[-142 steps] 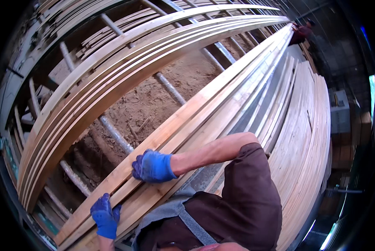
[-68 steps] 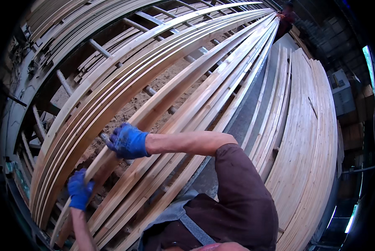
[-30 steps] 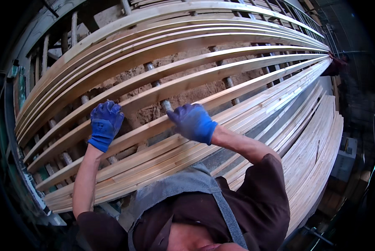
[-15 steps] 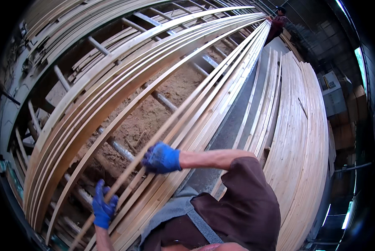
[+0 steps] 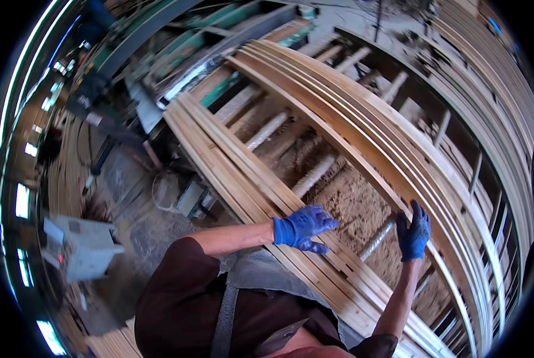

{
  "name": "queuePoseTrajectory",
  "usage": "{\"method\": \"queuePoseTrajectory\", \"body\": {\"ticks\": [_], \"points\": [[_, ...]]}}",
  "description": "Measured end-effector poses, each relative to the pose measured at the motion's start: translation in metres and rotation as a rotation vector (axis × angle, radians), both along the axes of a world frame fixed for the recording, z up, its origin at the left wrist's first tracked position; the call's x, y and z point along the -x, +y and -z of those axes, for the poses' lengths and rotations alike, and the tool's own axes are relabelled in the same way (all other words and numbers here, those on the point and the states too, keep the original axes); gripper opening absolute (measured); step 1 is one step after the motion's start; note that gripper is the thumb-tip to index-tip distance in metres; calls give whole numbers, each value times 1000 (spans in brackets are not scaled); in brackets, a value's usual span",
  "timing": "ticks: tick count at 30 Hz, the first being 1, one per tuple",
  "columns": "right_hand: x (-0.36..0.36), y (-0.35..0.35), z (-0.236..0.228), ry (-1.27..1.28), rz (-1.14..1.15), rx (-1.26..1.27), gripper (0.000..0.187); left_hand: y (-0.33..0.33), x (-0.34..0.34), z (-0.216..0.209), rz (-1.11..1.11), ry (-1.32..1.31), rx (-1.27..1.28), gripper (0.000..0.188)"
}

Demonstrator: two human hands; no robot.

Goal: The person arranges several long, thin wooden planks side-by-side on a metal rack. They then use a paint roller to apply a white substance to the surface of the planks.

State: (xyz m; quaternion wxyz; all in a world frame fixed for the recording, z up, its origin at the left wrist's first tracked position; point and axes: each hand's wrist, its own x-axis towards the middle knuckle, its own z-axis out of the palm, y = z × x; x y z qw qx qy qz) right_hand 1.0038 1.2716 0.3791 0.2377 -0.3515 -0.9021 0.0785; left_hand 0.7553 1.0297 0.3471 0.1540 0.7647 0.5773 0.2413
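Observation:
In the middle of the view, my left hand (image 5: 305,228), in a blue glove, is over the near group of long, narrow wooden boards (image 5: 243,173). Its fingers are spread and nothing is between them. Farther right, my right hand (image 5: 415,232), also gloved in blue, is at a single long board (image 5: 338,142) lying apart across the rollers. Thumb and fingers stand apart at that board's edge; whether they press on it is unclear. Just beyond lies a stack of several boards (image 5: 362,134) with their edges up.
Metal rollers (image 5: 314,176) span the frame above heaped sawdust (image 5: 353,209). A green and grey machine (image 5: 219,36) stands at the boards' far-left ends. On the left are a pale grey box-shaped unit (image 5: 85,247) and a round bucket (image 5: 168,191). More boards (image 5: 487,77) lie at far right.
My view has swung left, towards the boards' other ends. My hands have left the thin board they were handling; my right hand is now at the single board, my left over the near group.

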Motion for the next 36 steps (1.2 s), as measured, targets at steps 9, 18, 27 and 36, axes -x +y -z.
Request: {"method": "queuePoseTrajectory", "body": {"ticks": [9, 18, 27, 36], "points": [[-32, -29, 48, -176, -169, 447, 36, -66, -9, -19, -465, 26, -207, 68], [20, -102, 4, -414, -388, 451, 45, -200, 66, -22, -772, 324, 5, 83], [133, -90, 81, -408, -599, 1222, 44, -183, 111, 33, -708, 331, -134, 85], [159, -103, 59, -410, -482, 1529, 41, -189, 122, 29, -674, 210, -102, 91]]}}
